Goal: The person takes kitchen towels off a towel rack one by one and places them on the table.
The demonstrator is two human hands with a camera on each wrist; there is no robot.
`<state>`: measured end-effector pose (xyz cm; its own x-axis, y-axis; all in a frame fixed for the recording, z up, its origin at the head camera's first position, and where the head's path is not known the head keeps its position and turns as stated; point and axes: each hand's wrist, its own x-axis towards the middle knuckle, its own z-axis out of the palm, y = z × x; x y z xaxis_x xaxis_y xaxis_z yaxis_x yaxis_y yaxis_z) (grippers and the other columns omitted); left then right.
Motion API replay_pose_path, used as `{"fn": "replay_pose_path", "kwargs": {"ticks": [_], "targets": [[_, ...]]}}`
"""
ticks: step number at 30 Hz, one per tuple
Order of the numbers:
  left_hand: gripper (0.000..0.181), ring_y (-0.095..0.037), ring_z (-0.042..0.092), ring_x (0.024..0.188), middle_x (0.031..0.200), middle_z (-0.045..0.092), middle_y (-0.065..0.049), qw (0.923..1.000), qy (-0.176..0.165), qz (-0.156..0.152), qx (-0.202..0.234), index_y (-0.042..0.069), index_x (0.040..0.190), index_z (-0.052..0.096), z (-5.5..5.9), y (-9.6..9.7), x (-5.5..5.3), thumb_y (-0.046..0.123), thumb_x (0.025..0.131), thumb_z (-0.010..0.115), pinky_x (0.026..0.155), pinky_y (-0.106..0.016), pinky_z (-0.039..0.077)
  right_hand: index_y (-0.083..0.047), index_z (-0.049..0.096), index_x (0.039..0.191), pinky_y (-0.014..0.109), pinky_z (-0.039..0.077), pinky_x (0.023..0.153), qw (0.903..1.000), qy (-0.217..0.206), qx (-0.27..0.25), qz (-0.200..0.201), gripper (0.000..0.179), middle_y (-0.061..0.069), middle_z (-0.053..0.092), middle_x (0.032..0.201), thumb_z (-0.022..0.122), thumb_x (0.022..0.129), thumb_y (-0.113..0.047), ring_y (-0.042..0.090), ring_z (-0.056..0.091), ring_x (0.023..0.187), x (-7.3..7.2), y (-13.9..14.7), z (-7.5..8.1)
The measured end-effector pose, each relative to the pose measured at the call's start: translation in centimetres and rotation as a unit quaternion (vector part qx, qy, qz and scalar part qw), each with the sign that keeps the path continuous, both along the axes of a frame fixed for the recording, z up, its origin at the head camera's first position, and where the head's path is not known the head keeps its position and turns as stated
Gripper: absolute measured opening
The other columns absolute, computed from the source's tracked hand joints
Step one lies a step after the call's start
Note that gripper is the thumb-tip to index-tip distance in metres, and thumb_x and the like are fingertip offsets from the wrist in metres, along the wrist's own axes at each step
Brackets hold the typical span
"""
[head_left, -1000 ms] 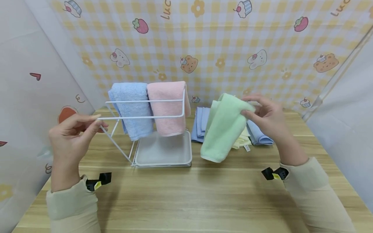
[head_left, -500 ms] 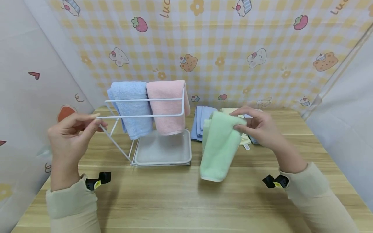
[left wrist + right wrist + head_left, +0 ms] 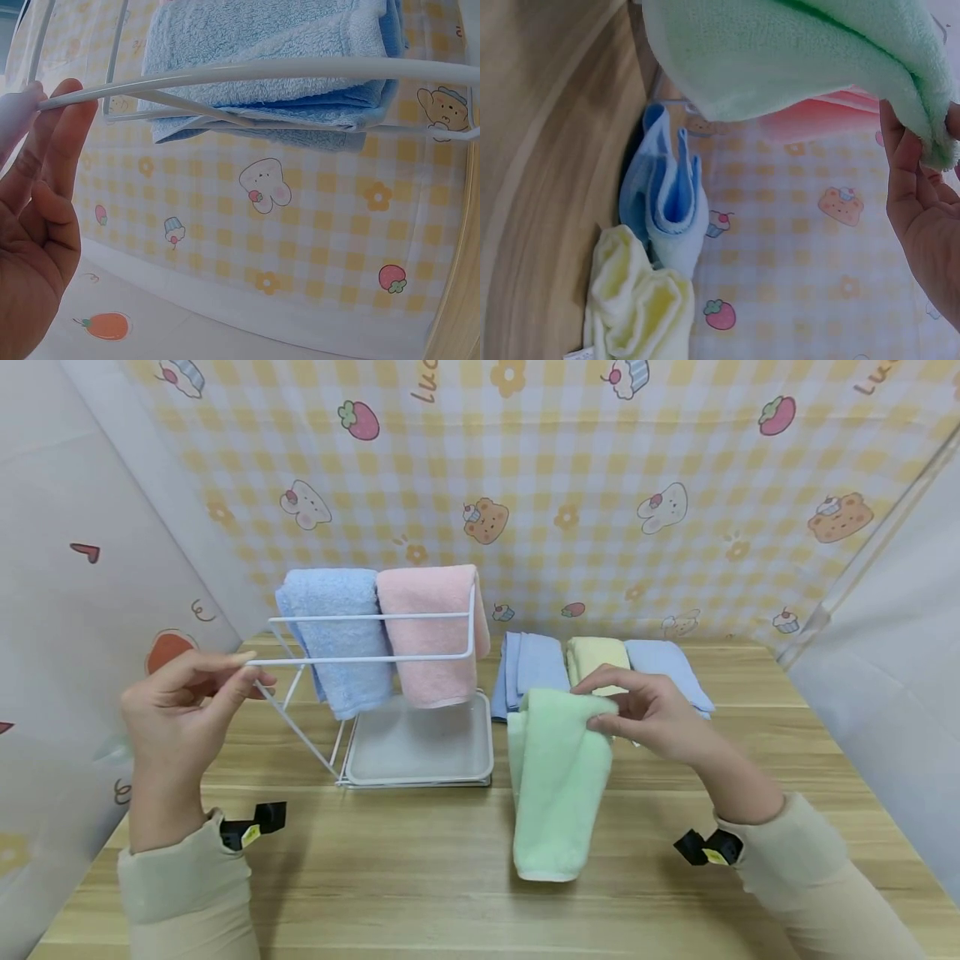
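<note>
My left hand (image 3: 183, 706) pinches the near left corner of a white wire drying rack (image 3: 360, 660). Over the rack's bars hang a folded blue towel (image 3: 337, 643) at the left and a folded pink towel (image 3: 431, 643) beside it. My right hand (image 3: 656, 714) pinches the upper right edge of a folded green towel (image 3: 558, 793), which hangs down over the table to the right of the rack. In the right wrist view, thumb and fingers (image 3: 907, 150) squeeze the gathered end of the green towel. The left wrist view has fingers against the white bar (image 3: 225, 73).
A pale grey tray (image 3: 420, 752) sits in the rack's base. Behind the green towel lie a folded blue cloth (image 3: 540, 660), a yellow cloth (image 3: 600, 656) and another blue cloth (image 3: 667, 668). A checked curtain (image 3: 570, 460) closes off the back of the wooden table (image 3: 360, 877).
My right hand has moved left and toward me with the green towel, which now hangs lower and straighter. The cloths behind show more. The left hand stays on the rack.
</note>
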<state>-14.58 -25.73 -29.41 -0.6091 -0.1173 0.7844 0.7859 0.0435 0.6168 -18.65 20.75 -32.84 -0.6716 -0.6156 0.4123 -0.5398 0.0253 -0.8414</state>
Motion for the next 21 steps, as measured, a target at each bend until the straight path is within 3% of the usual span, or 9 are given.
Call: {"fn": "replay_pose_path", "kwargs": {"ticks": [7, 11, 15, 21], "targets": [[0.008, -0.011, 0.072, 0.064, 0.078, 0.076, -0.006, 0.9996, -0.011, 0.025, -0.012, -0.028, 0.087, 0.062, 0.0, 0.1, 0.1, -0.025, 0.080, 0.064, 0.065, -0.016, 0.059, 0.002, 0.063, 0.120, 0.021, 0.049, 0.056, 0.9964, -0.035, 0.074, -0.024, 0.033, -0.008, 0.062, 0.118, 0.068, 0.089, 0.008, 0.007, 0.054, 0.064, -1.0, -0.7, -1.4], [0.008, -0.012, 0.072, 0.065, 0.079, 0.076, -0.007, 0.9999, -0.005, 0.012, -0.009, -0.029, 0.087, 0.061, 0.0, 0.1, 0.1, -0.027, 0.079, 0.062, 0.065, -0.017, 0.060, -0.001, 0.062, 0.123, 0.021, 0.045, 0.052, 0.9899, -0.078, 0.109, -0.046, 0.033, 0.003, 0.059, 0.124, 0.068, 0.090, 0.002, 0.007, 0.053, 0.060, -1.9, -0.8, -2.3], [0.009, -0.012, 0.072, 0.065, 0.079, 0.076, -0.008, 0.9999, -0.004, 0.006, -0.007, -0.030, 0.087, 0.060, 0.0, 0.2, 0.1, -0.027, 0.079, 0.062, 0.065, -0.018, 0.060, -0.003, 0.062, 0.125, 0.022, 0.047, 0.053, 0.9844, -0.103, 0.128, -0.063, 0.034, 0.016, 0.055, 0.128, 0.068, 0.091, 0.001, 0.008, 0.059, 0.061, -2.9, -0.8, -3.1], [0.010, -0.012, 0.072, 0.065, 0.079, 0.076, -0.008, 1.0000, -0.002, 0.006, -0.005, -0.029, 0.089, 0.061, 0.1, 0.1, 0.1, -0.028, 0.079, 0.061, 0.065, -0.017, 0.060, 0.000, 0.061, 0.127, 0.028, 0.056, 0.065, 0.9817, -0.121, 0.135, -0.059, 0.035, 0.021, 0.055, 0.130, 0.066, 0.092, 0.000, 0.012, 0.069, 0.075, -4.7, -1.1, -4.1]]}}
